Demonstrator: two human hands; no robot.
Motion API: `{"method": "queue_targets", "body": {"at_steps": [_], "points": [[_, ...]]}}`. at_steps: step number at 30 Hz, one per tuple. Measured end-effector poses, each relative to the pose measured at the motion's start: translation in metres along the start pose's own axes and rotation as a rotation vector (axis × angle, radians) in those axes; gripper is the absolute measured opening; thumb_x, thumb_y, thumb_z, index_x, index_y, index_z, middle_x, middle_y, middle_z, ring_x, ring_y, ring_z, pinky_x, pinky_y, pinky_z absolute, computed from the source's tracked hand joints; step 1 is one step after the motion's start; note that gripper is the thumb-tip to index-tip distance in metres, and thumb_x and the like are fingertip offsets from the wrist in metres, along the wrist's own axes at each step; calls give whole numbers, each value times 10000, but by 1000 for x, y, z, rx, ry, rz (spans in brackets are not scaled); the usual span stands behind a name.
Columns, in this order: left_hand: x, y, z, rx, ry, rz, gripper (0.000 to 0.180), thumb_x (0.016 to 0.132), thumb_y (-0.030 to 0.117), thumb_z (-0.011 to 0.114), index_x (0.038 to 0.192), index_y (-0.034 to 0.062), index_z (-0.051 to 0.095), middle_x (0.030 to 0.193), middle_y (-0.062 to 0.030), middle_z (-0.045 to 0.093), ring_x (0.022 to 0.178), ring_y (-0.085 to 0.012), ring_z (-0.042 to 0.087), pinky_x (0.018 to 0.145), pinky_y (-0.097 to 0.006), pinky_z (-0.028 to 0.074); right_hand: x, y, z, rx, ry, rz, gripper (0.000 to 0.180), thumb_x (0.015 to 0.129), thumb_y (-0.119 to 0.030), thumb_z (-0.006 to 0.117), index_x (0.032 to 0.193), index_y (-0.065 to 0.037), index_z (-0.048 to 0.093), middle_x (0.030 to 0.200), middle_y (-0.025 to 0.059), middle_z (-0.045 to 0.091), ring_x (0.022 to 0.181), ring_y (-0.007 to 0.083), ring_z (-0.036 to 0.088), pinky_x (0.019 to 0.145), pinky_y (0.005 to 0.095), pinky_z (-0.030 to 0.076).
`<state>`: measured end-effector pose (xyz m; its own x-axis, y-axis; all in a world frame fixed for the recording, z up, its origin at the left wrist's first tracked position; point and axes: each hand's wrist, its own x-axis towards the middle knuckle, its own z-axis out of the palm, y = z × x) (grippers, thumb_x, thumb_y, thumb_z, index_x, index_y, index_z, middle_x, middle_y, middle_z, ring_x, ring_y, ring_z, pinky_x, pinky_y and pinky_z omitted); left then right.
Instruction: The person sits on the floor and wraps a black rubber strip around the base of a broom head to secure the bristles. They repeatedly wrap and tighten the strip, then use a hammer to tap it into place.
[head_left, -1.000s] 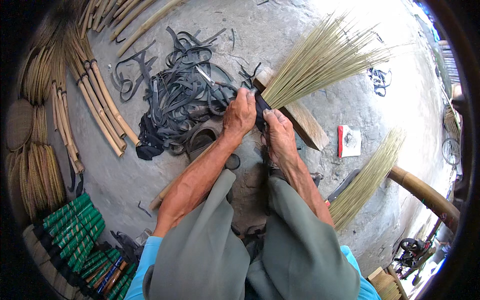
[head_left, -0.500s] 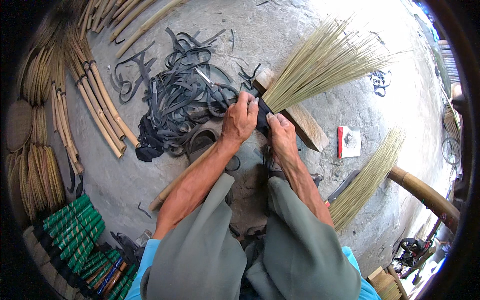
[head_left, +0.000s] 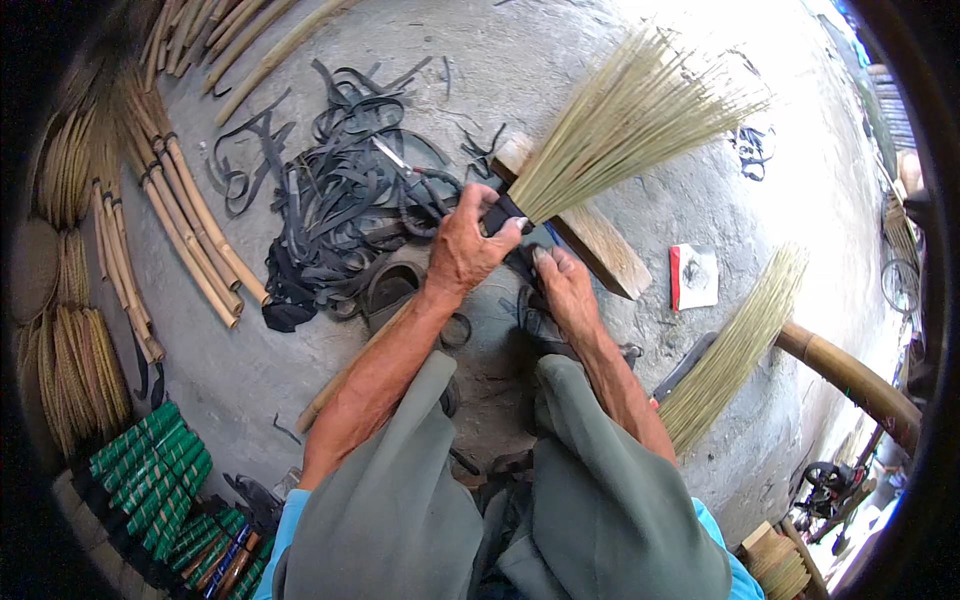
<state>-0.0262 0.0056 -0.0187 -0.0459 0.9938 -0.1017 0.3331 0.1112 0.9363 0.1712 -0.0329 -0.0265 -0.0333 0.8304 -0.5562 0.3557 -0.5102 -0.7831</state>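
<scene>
My left hand (head_left: 467, 240) is closed round the black-wrapped neck of a straw broom head (head_left: 630, 125), whose pale bristles fan out to the upper right. Close beside it, my right hand (head_left: 566, 288) pinches a black rubber-like strip (head_left: 522, 262) just below the wrapping. A pale stick (head_left: 335, 390) slants under my left forearm; whether it joins the broom is hidden by the hand. Beneath the bristles lies a wooden block (head_left: 610, 252). Left of my left hand is a tangled heap of black strips (head_left: 345, 195) with a blade (head_left: 388, 150) lying on it.
Another straw bundle (head_left: 735, 350) lies at right beside a dark blade (head_left: 684, 366) and a thick bamboo pole (head_left: 850, 372). A red-and-white packet (head_left: 694, 277) rests on the floor. At left are bamboo-handled brooms (head_left: 205, 215) and several green-wrapped bundles (head_left: 150, 470).
My left hand has shifted from the strip's edge to a grip round the wrapped neck. The right hand has come away slightly downward with the strip, and the neck has turned a little.
</scene>
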Motion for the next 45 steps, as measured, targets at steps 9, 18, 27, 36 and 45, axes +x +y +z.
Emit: {"method": "queue_targets", "body": {"at_steps": [9, 18, 27, 36, 45], "points": [[-4, 11, 8, 52, 25, 4, 502, 906, 266, 880, 1255, 39, 601, 953, -152, 754, 843, -242, 758, 775, -400, 609, -91, 54, -95, -143, 379, -64, 379, 1144, -351, 607, 1021, 5, 650, 844, 160, 611, 819, 251, 585, 786, 424, 512], [-10, 27, 31, 207, -45, 13, 560, 897, 323, 869, 1293, 55, 577, 1018, -201, 750, 914, -371, 778, 821, -478, 616, -37, 156, -211, -360, 866, -62, 248, 1058, -219, 679, 1155, 1, 734, 1017, 213, 752, 960, 369, 739, 889, 447, 564], [-11, 22, 32, 218, -52, 34, 626, 906, 368, 864, 1339, 52, 540, 1040, -203, 727, 942, -380, 773, 830, -493, 613, -12, 179, -217, -478, 879, -203, 235, 990, -137, 723, 1199, -30, 737, 1071, 204, 713, 973, 379, 711, 897, 472, 562], [-12, 23, 31, 266, -20, 79, 668, 898, 372, 878, 1380, 75, 523, 984, -164, 699, 874, -349, 749, 786, -493, 598, -10, 181, -209, -493, 956, -168, 242, 994, -119, 715, 1220, -38, 746, 1072, 178, 709, 940, 347, 709, 879, 464, 561], [-12, 21, 32, 294, -20, 170, 595, 912, 339, 859, 1382, 139, 555, 1086, -167, 753, 911, -382, 773, 783, -503, 614, -12, 187, -206, -547, 956, -225, 132, 987, -108, 716, 1092, -27, 721, 1031, 205, 666, 988, 412, 664, 879, 500, 545]]}}
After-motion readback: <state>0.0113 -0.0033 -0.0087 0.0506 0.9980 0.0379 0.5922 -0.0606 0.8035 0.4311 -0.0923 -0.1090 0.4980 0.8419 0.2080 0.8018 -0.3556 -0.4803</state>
